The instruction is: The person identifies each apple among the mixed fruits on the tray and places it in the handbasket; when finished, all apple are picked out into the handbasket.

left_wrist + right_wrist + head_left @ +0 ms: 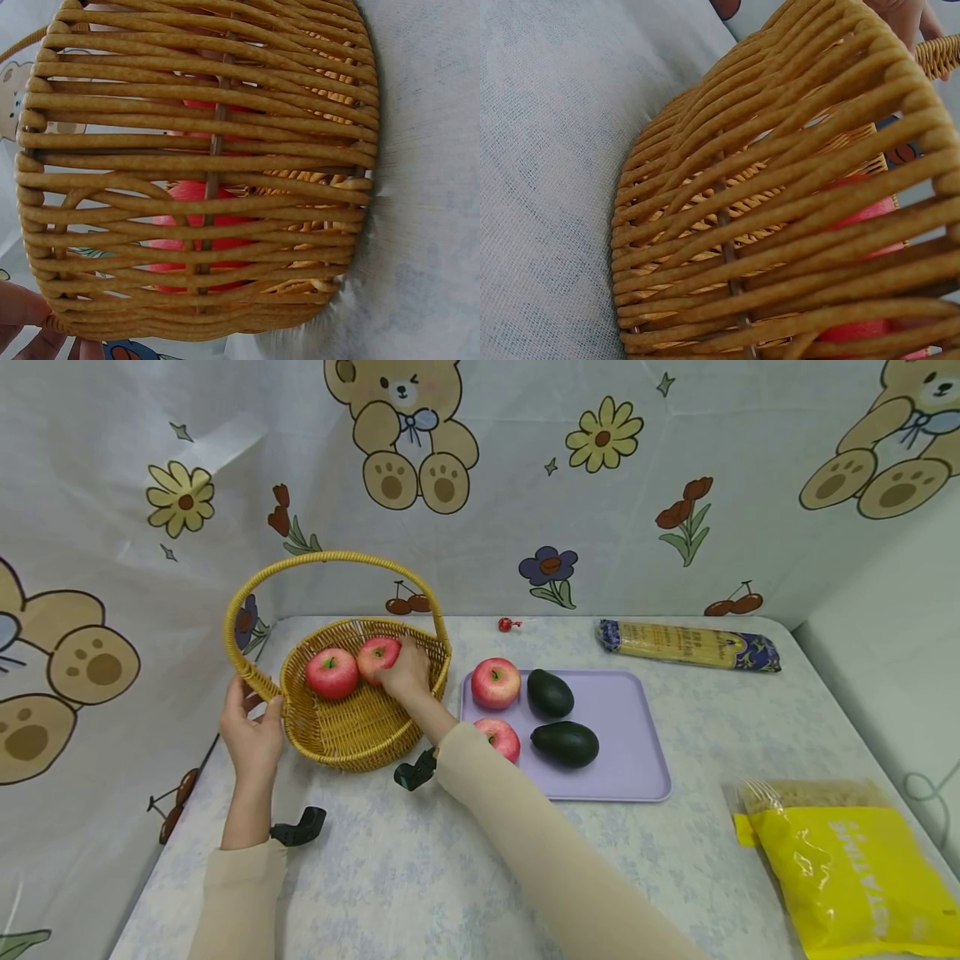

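Observation:
A yellow woven basket (352,727) with a tall arched handle stands at the left of the table. My left hand (252,727) grips the handle's left foot at the rim; its fingers show at the lower left of the left wrist view. Inside the basket, my right hand (408,672) holds a red apple (377,658) by its right side. Another apple (332,674) lies to the left of it in the basket. In both wrist views the basket's woven wall (285,161) covers most of the apples, and the right hand's fingertips are partly hidden.
Right of the basket, a lilac tray (630,735) bears two apples (496,683) and two dark green avocados (565,744); my right forearm crosses its left corner. Behind lie a red wrapped candy (506,624) and a noodle packet (682,644). A yellow bag (847,868) lies front right.

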A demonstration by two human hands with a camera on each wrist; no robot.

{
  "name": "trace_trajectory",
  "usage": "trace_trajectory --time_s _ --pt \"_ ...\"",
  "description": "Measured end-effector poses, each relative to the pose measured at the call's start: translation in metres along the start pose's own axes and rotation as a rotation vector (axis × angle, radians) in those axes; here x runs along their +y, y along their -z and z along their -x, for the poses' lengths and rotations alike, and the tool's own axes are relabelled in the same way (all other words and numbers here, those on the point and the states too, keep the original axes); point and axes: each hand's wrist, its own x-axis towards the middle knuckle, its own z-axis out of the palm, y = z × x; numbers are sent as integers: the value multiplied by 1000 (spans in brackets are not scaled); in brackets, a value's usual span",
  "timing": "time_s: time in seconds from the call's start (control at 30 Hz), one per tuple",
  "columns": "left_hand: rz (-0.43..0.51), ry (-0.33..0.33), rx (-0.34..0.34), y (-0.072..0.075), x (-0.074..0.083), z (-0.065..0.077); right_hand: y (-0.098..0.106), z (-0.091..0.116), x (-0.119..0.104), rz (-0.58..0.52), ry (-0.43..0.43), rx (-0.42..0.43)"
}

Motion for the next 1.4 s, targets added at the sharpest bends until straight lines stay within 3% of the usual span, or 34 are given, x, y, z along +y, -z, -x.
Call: trace_trajectory --time_s 0.5,0.6,0.77,0.9,1.1,1.27,1.4 --pt "-6 12 0 -1 1 2 -2 -1 1 -12 -2 -9" --pt "-10 23 -1 -1 1 2 -1 4 0 -18 36 -1" --pt "-13 22 4 -1 1 0 5 19 -4 -70 173 -10" --pt "-12 14 5 -1 0 0 24 40 -10 -100 282 -68" --pt "-11 20 1 0 -2 -1 71 83 -14 -152 418 -190" --pt "1 15 7 0 -2 0 110 115 1 -179 521 -223" --pt "6 9 8 -2 -1 0 141 128 21 -195 578 -204"
